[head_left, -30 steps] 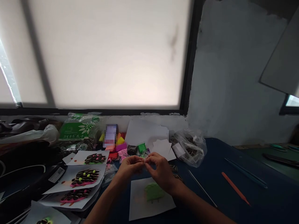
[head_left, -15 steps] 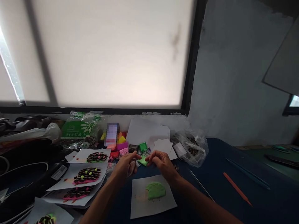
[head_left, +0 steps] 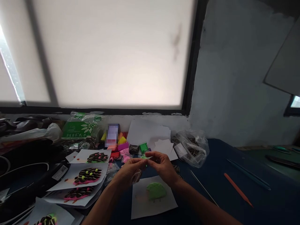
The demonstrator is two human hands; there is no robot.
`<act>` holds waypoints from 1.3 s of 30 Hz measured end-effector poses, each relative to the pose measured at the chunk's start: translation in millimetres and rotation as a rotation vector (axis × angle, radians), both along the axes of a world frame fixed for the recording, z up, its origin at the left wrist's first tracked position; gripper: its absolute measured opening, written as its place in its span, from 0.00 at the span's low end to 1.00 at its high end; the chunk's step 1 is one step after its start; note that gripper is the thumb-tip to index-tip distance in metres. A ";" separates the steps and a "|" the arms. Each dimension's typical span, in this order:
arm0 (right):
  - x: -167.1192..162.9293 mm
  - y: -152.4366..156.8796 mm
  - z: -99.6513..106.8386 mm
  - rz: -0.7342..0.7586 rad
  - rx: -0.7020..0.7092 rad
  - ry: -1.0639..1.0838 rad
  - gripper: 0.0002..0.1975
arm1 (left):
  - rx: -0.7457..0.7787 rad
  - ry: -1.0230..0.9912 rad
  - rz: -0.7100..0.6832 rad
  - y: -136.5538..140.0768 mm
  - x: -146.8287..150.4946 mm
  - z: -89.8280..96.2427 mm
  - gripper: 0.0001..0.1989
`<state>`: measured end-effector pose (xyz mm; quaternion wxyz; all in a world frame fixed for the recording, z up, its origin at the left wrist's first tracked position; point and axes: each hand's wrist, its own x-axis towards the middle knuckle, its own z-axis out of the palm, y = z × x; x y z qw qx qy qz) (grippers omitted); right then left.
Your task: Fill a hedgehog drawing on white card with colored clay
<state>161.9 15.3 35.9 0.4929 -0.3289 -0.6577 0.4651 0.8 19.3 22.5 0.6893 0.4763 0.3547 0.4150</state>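
My left hand (head_left: 131, 169) is closed, with a crumpled clear plastic wrapper (head_left: 136, 177) tucked under its curled fingers. My right hand (head_left: 161, 163) is in a pinch, its fingertips meeting those of my left hand. Something small and pale green seems to be between them, too small to make out. Below the hands lies a white paper card (head_left: 138, 211) bearing a flat, rounded green clay shape (head_left: 156, 191), with short drawn legs beneath it. Just behind the fingers is a green clay packet (head_left: 143, 147).
Finished cards (head_left: 59, 184) with seed-covered clay shapes are stacked at left. Behind are colored clay packets (head_left: 122, 147), a phone (head_left: 112, 135), white paper sheets (head_left: 147, 132) and bags of seeds (head_left: 193, 150). A thin metal rod (head_left: 203, 187) and orange tool (head_left: 237, 189) lie at right.
My hands have come together from being apart, fingertips now touching. They cover most of the bright green packet behind them. The card has stayed in place.
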 end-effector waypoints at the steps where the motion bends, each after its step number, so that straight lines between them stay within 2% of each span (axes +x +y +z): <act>1: 0.2 0.1 -0.4 0.004 -0.012 -0.001 0.20 | -0.013 -0.013 0.016 0.2 0.3 -0.1 0.25; 6: 1.6 0.8 0.0 -0.014 -0.022 -0.018 0.15 | -0.045 -0.063 0.109 -0.3 -0.5 5.5 0.24; 11: 2.0 -0.7 3.2 -0.035 0.001 -0.034 0.04 | -0.050 -0.034 0.083 -1.1 -2.5 7.5 0.24; 16: 3.2 2.3 3.0 -0.058 0.050 -0.064 0.07 | -0.008 -0.010 0.062 -0.1 -3.2 3.2 0.22; 20: 4.5 3.3 4.1 -0.020 0.102 -0.120 0.11 | -0.007 -0.013 0.022 -1.1 -4.3 5.0 0.23; 24: 5.3 -1.1 10.9 0.015 0.173 -0.200 0.09 | -0.009 0.004 -0.003 -4.3 -4.1 11.5 0.25; 29: 6.4 -6.6 18.9 -0.038 0.262 -0.294 0.04 | 0.016 0.034 0.033 -6.1 -1.0 16.6 0.27; 34: 5.9 -6.8 16.7 -0.111 0.306 -0.351 0.03 | 0.015 0.020 0.074 -3.8 -0.1 11.9 0.27; 39: 5.2 -5.4 13.9 -0.168 0.355 -0.392 0.04 | 0.034 0.023 0.027 -0.8 -2.1 5.3 0.26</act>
